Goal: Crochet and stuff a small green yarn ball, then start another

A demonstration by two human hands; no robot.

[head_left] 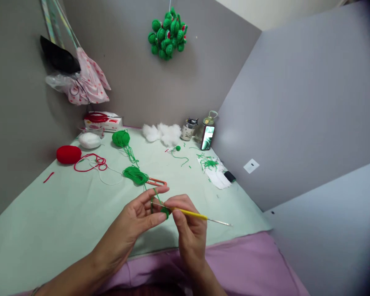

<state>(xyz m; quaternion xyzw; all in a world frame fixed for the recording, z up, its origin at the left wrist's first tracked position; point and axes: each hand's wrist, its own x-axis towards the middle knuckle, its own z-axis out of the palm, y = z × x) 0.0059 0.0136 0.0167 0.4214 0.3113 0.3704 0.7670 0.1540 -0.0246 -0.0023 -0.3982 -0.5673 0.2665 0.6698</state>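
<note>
My left hand (142,216) pinches a small green crochet piece (165,211) between thumb and fingers. Green yarn runs over its raised index finger and loops around the other fingers. My right hand (188,230) grips a crochet hook with a yellow handle (193,213); its metal tip points left across the green piece, and its other metal end sticks out to the right. Just beyond the hands lies a loose green yarn bundle (135,175) beside orange-handled snips (156,181). Part of the crochet piece is hidden behind the fingers.
Red yarn (68,154), white yarn (90,140) and a green ball (121,139) lie at left. White stuffing (162,134), a pen cup (188,130) and a phone (207,137) stand along the back. Green scraps lie on white paper (218,179). Crocheted green pieces (168,35) hang above.
</note>
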